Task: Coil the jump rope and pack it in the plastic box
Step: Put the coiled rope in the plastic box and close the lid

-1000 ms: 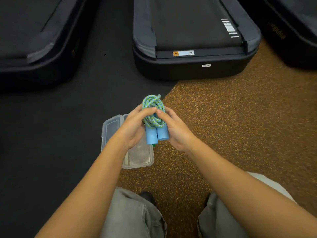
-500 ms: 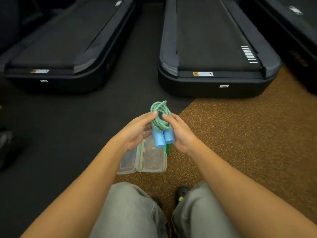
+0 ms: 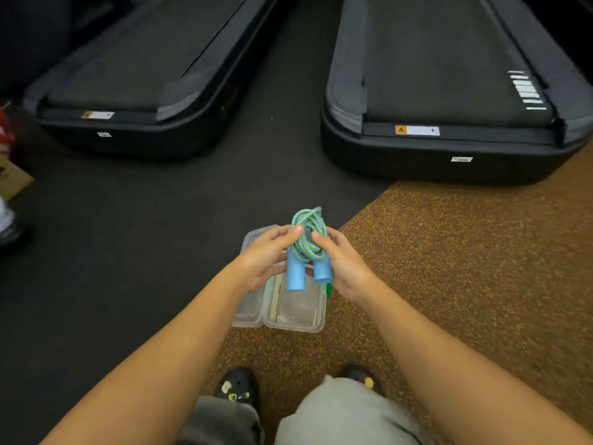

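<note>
The jump rope (image 3: 308, 239) is a blue-green braided cord coiled into a tight bundle, with two light blue handles hanging side by side below it. My left hand (image 3: 266, 258) and my right hand (image 3: 345, 266) both grip the bundle from either side, thumbs pressed on the coil. The hands hold it in the air above the clear plastic box (image 3: 296, 311), which lies open on the floor with its lid (image 3: 248, 311) folded out to the left. A small green clasp shows at the box's right edge.
Two black treadmills stand ahead, one at the left (image 3: 134, 91) and one at the right (image 3: 449, 107). The floor is dark mat on the left and brown speckled rubber (image 3: 465, 268) on the right. My knees and black shoes (image 3: 237, 388) are below. A cardboard box (image 3: 12, 179) sits far left.
The view has tilted up and back, so the treadmills and my shoes show more. The two handles have spread slightly apart. Both hands still hold the coiled rope over the box.
</note>
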The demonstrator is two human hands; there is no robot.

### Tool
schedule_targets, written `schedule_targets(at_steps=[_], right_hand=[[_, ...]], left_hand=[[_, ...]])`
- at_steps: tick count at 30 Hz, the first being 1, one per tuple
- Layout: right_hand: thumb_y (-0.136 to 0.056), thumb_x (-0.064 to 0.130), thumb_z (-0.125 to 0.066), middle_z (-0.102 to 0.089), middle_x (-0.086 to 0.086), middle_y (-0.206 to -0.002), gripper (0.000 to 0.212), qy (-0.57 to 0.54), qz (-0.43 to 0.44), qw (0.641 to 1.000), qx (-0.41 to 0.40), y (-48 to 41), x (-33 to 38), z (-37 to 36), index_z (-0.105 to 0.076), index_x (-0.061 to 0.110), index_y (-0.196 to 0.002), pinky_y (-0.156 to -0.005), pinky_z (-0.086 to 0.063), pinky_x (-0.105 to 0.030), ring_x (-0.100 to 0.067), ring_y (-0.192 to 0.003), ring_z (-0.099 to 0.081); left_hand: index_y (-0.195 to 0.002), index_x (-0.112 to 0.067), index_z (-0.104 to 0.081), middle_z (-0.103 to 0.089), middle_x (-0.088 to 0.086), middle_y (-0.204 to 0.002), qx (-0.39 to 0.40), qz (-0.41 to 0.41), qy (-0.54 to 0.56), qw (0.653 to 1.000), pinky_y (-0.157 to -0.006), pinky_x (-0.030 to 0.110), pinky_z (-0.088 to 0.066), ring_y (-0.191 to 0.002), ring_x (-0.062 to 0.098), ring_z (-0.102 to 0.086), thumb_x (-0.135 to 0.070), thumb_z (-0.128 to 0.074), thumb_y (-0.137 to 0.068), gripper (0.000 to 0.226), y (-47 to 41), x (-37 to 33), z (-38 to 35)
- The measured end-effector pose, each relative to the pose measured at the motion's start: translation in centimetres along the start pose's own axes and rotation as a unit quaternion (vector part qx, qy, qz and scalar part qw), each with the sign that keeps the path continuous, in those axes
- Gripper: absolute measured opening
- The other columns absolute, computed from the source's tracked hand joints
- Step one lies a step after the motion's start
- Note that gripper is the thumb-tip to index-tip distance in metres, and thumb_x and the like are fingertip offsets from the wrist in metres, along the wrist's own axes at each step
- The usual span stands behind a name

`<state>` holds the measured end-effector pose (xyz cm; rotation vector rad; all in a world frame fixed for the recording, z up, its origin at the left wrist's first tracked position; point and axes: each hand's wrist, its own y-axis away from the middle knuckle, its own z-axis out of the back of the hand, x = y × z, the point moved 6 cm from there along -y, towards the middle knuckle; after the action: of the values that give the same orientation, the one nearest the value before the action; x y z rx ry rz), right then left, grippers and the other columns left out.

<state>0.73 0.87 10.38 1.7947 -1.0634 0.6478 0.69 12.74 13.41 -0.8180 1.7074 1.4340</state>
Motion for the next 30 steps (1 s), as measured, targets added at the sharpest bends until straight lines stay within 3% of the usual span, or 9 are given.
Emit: schedule_targets(at_steps=[5, 8, 10, 14, 18, 21, 24, 30], right_hand=[[-0.089, 0.022, -0.057, -0.061, -0.005, -0.111, 0.032, 0.060, -0.023, 0.998, -0.022, -4.5, -4.4, 1.5, -0.041, 0.025, -0.117, -0.071, -0.053, -0.036, -0.018, -0.088, -0.064], [-0.089, 0.023, -0.057, -0.059, -0.012, -0.119, 0.034, 0.133, -0.032, 0.989, -0.050, -7.7, -7.5, 3.0, -0.040, 0.027, -0.118, -0.075, -0.050, -0.032, -0.022, -0.096, -0.061], [-0.090, 0.025, -0.056, -0.056, -0.013, -0.126, 0.042, 0.163, -0.049, 0.983, -0.068, -9.8, -9.8, 4.0, -0.037, 0.024, -0.128, -0.086, -0.049, -0.035, -0.024, -0.106, -0.059], [-0.093, 0.027, -0.048, -0.047, -0.012, -0.135, 0.052, 0.211, -0.091, 0.971, -0.066, -13.5, -14.1, 5.0, -0.024, 0.018, -0.138, -0.104, -0.042, -0.042, -0.026, -0.119, -0.053], [-0.095, 0.022, -0.045, -0.046, -0.010, -0.130, 0.053, 0.247, -0.124, 0.959, -0.059, -15.9, -17.1, 6.0, -0.020, 0.011, -0.140, -0.094, -0.042, -0.030, -0.023, -0.117, -0.050], [-0.096, 0.022, -0.043, -0.047, -0.011, -0.130, 0.049, 0.283, -0.144, 0.946, -0.058, -17.6, -18.7, 7.0, -0.023, 0.009, -0.139, -0.100, -0.041, -0.033, -0.026, -0.120, -0.049], [-0.096, 0.030, -0.040, -0.045, -0.017, -0.139, 0.050, 0.377, -0.155, 0.911, -0.053, -19.0, -20.1, 7.6, -0.025, 0.012, -0.140, -0.107, -0.036, -0.044, -0.033, -0.126, -0.045], [-0.098, 0.025, -0.032, -0.027, -0.025, -0.145, 0.056, 0.578, -0.095, 0.807, -0.077, -20.4, -20.7, 7.8, -0.009, 0.012, -0.147, -0.108, -0.022, -0.042, -0.039, -0.132, -0.028]], left_hand=[[-0.120, -0.017, -0.052, -0.065, 0.004, -0.109, -0.052, 0.032, 0.015, 0.998, -0.069, 0.024, -0.050, -0.090, 0.013, -0.064, -0.036, -0.060, -0.086, 0.040, -4.6, 5.2, 3.1], [-0.119, -0.015, -0.049, -0.061, 0.004, -0.097, -0.086, 0.050, 0.023, 0.995, -0.057, 0.017, -0.053, -0.081, 0.010, -0.063, -0.028, -0.059, -0.088, 0.035, -7.4, 8.7, 4.4], [-0.123, -0.012, -0.047, -0.060, 0.008, -0.101, -0.101, 0.066, 0.017, 0.993, -0.064, 0.022, -0.055, -0.083, 0.014, -0.063, -0.029, -0.058, -0.089, 0.040, -9.4, 11.4, 5.1], [-0.127, -0.006, -0.047, -0.058, 0.015, -0.113, -0.138, 0.098, 0.024, 0.985, -0.086, 0.046, -0.051, -0.094, 0.025, -0.061, -0.029, -0.052, -0.092, 0.043, -12.8, 16.6, 5.9], [-0.103, -0.011, -0.059, -0.064, 0.020, -0.106, -0.183, 0.106, 0.013, 0.977, -0.093, 0.046, -0.048, -0.094, 0.028, -0.060, -0.026, -0.045, -0.095, 0.022, -15.4, 21.3, 6.1], [-0.107, -0.005, -0.059, -0.063, 0.015, -0.101, -0.225, 0.094, -0.068, 0.967, -0.087, 0.039, -0.045, -0.095, 0.028, -0.059, -0.027, -0.042, -0.096, 0.030, -16.6, 22.3, 6.0], [-0.113, -0.004, -0.056, -0.063, 0.019, -0.111, -0.259, 0.092, -0.134, 0.952, -0.088, 0.039, -0.044, -0.103, 0.034, -0.057, -0.027, -0.038, -0.097, 0.034, -17.5, 22.3, 5.8], [-0.116, 0.001, -0.056, -0.059, 0.026, -0.118, -0.266, 0.118, -0.239, 0.926, -0.086, 0.036, -0.038, -0.110, 0.038, -0.053, -0.022, -0.037, -0.097, 0.035, -19.3, 22.7, 6.3]])
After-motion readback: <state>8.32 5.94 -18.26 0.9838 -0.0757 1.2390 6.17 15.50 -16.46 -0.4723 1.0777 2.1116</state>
